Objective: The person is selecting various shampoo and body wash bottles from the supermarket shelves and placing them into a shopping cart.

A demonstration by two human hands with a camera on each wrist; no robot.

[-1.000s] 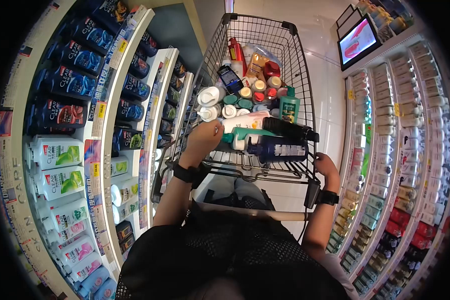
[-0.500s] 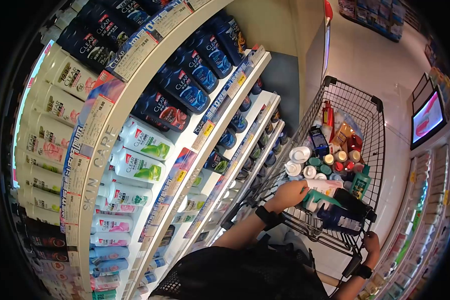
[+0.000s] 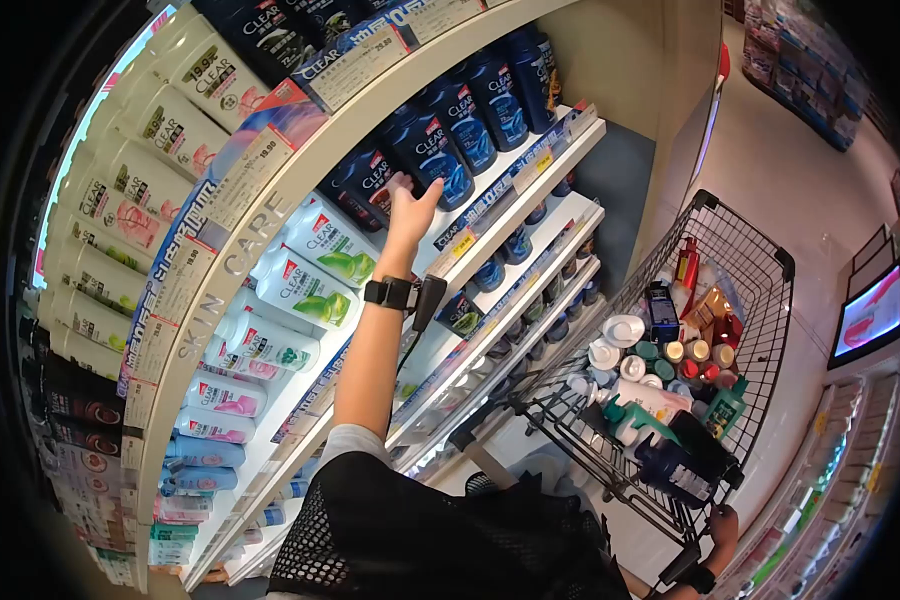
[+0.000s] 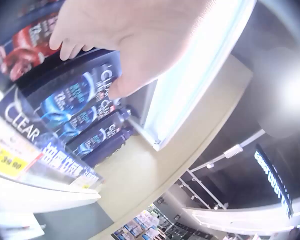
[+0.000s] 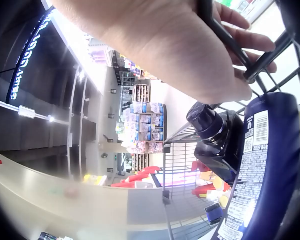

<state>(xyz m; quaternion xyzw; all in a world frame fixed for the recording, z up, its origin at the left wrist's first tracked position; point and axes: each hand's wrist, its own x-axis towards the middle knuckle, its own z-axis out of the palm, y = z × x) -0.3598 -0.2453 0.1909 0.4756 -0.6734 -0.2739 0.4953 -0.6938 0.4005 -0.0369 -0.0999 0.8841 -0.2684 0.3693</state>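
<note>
My left hand (image 3: 413, 212) is raised to the shelf, in front of dark blue CLEAR shampoo bottles. In the left wrist view the hand (image 4: 125, 35) has its thumb apart from its fingers, over a blue-labelled bottle (image 4: 72, 92). Its fingertips reach between that one and a red-labelled bottle (image 4: 27, 47). Down at the shopping cart (image 3: 705, 205), my right hand (image 3: 722, 525) grips the near side rim. The right wrist view shows the fingers passing behind the black wire bars. Close below that hand lie a navy bottle (image 5: 270, 150) and a black pump-top bottle (image 5: 220, 140).
White CLEAR bottles (image 3: 315, 290) stand left of the blue ones. Price labels run along the shelf edge (image 3: 540, 165). Many bottles fill the cart, among them a green one (image 3: 727, 408). A screen (image 3: 867, 318) and another shelf stand on the right.
My left hand has left the cart and moved up and left to the blue bottles. The view has swung left towards the shelf. My right hand stays at the cart's rim.
</note>
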